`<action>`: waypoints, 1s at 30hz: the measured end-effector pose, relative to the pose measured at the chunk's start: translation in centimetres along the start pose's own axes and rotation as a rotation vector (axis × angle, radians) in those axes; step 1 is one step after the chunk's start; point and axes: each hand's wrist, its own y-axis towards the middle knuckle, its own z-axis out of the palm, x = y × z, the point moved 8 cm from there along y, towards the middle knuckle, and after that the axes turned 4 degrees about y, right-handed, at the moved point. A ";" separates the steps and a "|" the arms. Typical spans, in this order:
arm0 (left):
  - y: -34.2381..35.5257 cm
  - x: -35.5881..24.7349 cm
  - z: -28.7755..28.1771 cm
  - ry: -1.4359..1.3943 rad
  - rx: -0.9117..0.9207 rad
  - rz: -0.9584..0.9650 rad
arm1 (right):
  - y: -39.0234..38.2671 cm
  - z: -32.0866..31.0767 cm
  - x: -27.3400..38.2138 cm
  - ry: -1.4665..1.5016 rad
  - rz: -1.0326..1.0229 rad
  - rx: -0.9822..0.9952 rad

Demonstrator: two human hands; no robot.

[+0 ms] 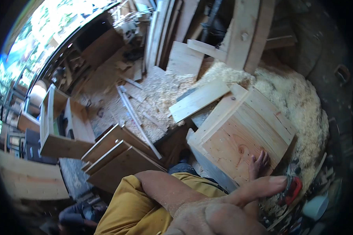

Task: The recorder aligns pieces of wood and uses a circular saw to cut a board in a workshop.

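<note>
My right hand (259, 165) lies on the top of a pale wooden box (231, 137) built of knotty planks. Its fingers are apart and nothing is in them. Close to the camera, my left hand (219, 215) looms large at the bottom edge, its thumb stretched out to the right. The lower edge cuts off its other fingers, so what they do is hidden. Under the left forearm shows yellow clothing (133, 203). Right of the box, just beyond the left thumb, is a red object (292, 190), perhaps a tool; its kind is unclear.
Wood shavings (294, 102) heap behind and right of the box. A loose board (200, 100) lies beyond it. Several wooden panels (121, 160) lean together on the left, near an open wooden frame (66, 121). Long planks (243, 35) stand at the back. A white cup (315, 206) sits lower right.
</note>
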 end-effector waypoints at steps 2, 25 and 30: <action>1.4 1.3 -2.7 -0.009 0.031 -0.034 | 1.2 0.4 0.0 -0.040 0.085 -0.003; 24.3 61.8 -52.9 0.889 -0.138 -0.605 | 3.7 2.1 1.3 -0.156 0.440 0.127; 21.4 66.3 -44.5 0.590 0.925 -0.532 | 3.3 -0.1 1.8 -0.045 0.498 0.075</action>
